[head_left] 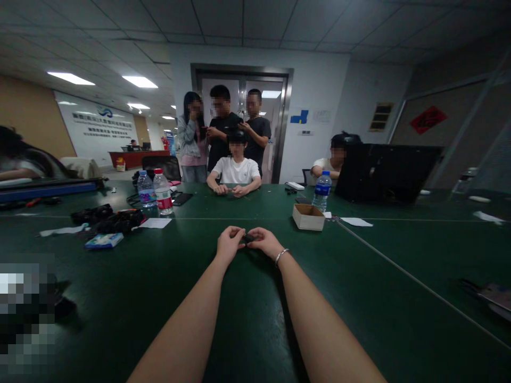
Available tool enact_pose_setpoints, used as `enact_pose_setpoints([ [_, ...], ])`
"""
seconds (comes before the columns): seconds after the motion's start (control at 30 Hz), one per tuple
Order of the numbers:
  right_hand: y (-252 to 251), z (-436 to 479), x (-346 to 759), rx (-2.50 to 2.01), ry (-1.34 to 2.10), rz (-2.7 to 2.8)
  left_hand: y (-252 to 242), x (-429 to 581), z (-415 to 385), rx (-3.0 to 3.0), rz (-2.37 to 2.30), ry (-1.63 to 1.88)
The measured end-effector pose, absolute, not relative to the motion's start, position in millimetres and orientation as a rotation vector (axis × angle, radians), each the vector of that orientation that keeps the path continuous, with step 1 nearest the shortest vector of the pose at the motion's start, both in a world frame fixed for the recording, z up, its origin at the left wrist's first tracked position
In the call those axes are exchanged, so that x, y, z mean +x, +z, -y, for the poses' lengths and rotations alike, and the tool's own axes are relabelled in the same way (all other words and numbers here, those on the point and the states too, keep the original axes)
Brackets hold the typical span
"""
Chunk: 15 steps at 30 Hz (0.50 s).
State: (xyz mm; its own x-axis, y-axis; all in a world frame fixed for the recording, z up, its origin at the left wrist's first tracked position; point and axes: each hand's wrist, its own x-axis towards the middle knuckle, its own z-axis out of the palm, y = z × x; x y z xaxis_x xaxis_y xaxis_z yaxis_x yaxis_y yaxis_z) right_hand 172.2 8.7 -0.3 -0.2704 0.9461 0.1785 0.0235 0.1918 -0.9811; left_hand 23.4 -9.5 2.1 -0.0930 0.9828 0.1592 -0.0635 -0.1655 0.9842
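Both of my forearms reach over the dark green table (pixel 255 287). Between my hands is a small dark object (pixel 248 238), too small to make out in detail. My left hand (pixel 230 243) pinches at its left side, fingers bent together. From the right, my right hand (pixel 266 242), with a silver bracelet at the wrist, grips the object between thumb and fingertips. The hands are close together, just above or on the tabletop.
An open cardboard box (pixel 308 218) and a blue-capped bottle (pixel 321 190) stand right of my hands. Two bottles (pixel 163 192), black gear (pixel 120 219) and a blue packet (pixel 104 241) are at left. Several people are across the table; a black case (pixel 383 173) stands right.
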Motion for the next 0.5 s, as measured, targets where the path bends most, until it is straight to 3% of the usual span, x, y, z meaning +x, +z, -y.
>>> enact_pose_setpoints([
  [0.2, -1.9, -10.1, 171.8, -1.000, 1.191, 1.563, 3.8, 24.7, 11.2, 1.205, -1.197, 1.402],
  [0.5, -1.2, -9.3, 174.9, -0.961, 1.222, 1.527, 9.5, 19.5, 19.1, 1.298, -0.932, 1.361],
])
